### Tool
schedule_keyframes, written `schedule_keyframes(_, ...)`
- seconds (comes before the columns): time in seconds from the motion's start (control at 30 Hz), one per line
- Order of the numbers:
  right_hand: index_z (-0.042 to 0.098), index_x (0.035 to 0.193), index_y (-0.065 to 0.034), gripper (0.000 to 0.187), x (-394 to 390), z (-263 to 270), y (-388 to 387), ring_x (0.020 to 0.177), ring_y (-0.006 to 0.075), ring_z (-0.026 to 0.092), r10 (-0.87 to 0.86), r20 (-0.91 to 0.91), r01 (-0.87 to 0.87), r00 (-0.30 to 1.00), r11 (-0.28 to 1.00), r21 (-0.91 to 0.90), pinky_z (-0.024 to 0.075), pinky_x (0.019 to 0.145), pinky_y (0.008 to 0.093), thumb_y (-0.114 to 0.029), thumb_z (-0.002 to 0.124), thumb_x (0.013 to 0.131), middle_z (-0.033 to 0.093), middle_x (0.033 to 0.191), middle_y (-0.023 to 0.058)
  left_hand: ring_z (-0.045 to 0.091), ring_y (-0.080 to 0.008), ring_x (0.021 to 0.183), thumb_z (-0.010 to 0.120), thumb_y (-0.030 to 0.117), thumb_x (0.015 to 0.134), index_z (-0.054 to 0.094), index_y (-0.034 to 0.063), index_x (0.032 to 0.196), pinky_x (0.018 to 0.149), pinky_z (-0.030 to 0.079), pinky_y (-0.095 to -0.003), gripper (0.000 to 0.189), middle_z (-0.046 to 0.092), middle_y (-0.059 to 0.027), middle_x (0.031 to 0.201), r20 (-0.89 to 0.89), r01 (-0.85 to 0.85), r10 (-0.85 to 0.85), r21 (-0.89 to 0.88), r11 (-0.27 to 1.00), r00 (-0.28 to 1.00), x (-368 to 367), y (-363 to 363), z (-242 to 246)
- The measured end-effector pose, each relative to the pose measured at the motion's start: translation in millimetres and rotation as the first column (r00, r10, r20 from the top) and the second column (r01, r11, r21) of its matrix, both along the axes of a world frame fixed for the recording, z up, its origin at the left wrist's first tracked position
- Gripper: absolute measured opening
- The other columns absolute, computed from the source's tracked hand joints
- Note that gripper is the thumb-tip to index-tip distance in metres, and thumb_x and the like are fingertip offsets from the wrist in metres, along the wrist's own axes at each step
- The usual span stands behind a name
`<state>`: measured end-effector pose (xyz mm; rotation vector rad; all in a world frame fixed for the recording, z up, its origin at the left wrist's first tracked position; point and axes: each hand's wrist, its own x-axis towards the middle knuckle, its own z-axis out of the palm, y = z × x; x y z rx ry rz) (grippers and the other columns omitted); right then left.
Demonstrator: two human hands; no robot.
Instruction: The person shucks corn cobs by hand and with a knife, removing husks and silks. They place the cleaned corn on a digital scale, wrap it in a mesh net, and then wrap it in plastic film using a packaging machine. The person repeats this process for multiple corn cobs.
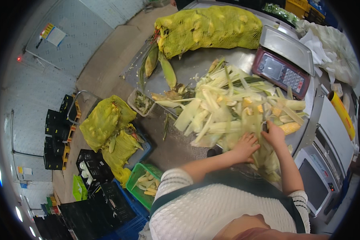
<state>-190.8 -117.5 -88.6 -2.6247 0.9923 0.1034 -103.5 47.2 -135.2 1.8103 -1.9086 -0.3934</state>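
A large heap of pale corn husks (216,105) covers the near part of the metal table (189,69). My left hand (245,147) lies on husks at the heap's near edge, its fingers spread; whether it grips any is unclear. Close to its right, my right hand (273,134) is curled around something thin and dark, perhaps a knife handle, mostly hidden. A husked yellow corn cob (290,128) lies just right of that hand. Loose husks hang over the table edge between my forearms. Two unhusked corn ears (168,71) lie farther off at the left.
A full yellow mesh sack (210,28) lies along the far side. A weighing scale (280,70) stands at the back right, a wrapping machine (315,177) at the right. Lower left are a green basket (141,192) with cobs, more mesh sacks (100,123) and black crates (94,168).
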Motion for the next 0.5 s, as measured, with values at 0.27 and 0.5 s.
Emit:
schedule_keyframes(0.27, 0.057, 0.083, -0.0028, 0.026, -11, -25, -19, 0.066, 0.0231, 0.058, -0.431, 0.101, 0.366, 0.897, 0.849, 0.380, 0.0452, 0.060, 0.0331, -0.020, 0.059, 0.064, 0.059, 0.074, 0.0091, 0.032, -0.0332, 0.121, 0.075, 0.035, 0.054, 0.055, 0.0176, 0.110, 0.107, 0.012, -0.0512, 0.062, 0.043, -0.0128, 0.118, -0.011, 0.229, -0.230, -0.010, 0.973, 0.973, 40, -4, -8)
schedule_keyframes(0.5, 0.049, 0.089, -0.0083, 0.018, 0, -5, 5, 0.061, 0.0096, 0.043, -0.863, 0.178, 0.235, 0.473, 0.318, 0.919, 0.0380, 0.055, 0.0243, -0.010, 0.048, 0.072, 0.046, 0.073, -0.0013, 0.038, -0.0269, 0.116, 0.074, 0.028, 0.054, 0.061, 0.0204, 0.099, 0.107, 0.014, -0.0485, 0.048, 0.048, -0.0071, 0.109, -0.068, 0.225, -0.219, 0.089, 0.970, 0.973, 147, 32, 1)
